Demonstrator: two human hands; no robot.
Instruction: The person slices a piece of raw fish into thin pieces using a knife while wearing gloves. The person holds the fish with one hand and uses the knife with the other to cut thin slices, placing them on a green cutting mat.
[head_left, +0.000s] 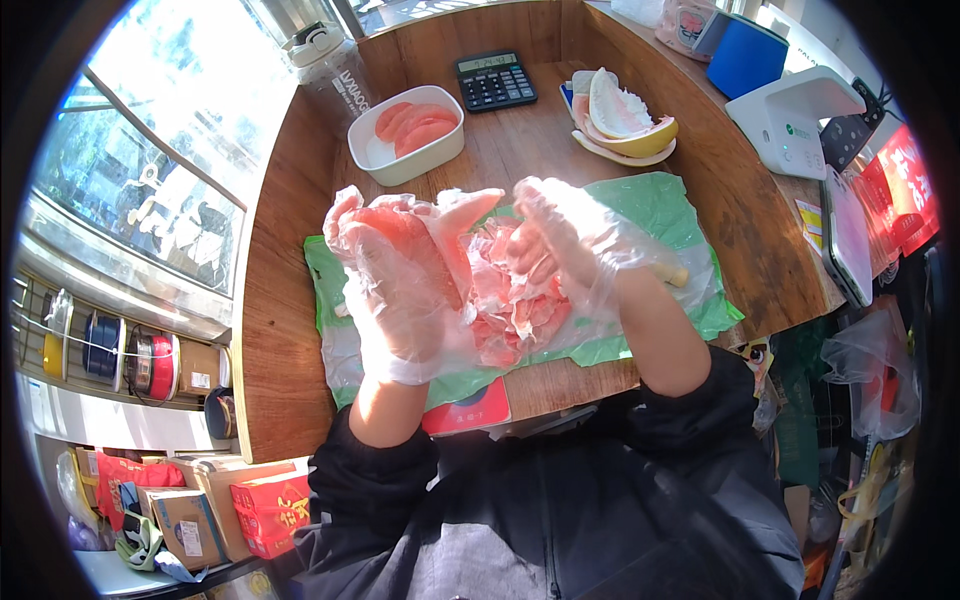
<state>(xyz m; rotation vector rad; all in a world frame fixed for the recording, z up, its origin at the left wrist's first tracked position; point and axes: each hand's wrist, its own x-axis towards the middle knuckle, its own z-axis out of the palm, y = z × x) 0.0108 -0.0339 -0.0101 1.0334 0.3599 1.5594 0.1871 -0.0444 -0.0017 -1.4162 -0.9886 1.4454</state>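
Observation:
My left hand (397, 300), in a clear plastic glove, holds a large segment of pink pomelo flesh (401, 232), with some pale membrane standing up at its right side. My right hand (559, 232), gloved too, hovers over a heap of torn pink pomelo membrane (517, 315); its fingers are curled, and whether they pinch anything cannot be told. The heap lies on a green and white plastic bag (645, 202) spread over the wooden desk. Behind my left hand, a white plastic container (409, 165) holds several peeled pomelo pieces (424, 127).
Pomelo rinds (630, 131) are stacked at the back right, near a black calculator (495, 82). A clear bottle (330, 75) stands at the back left. Raised wooden sides (281, 262) border the desk. A white device (787, 120) and a phone (847, 240) are on the right ledge.

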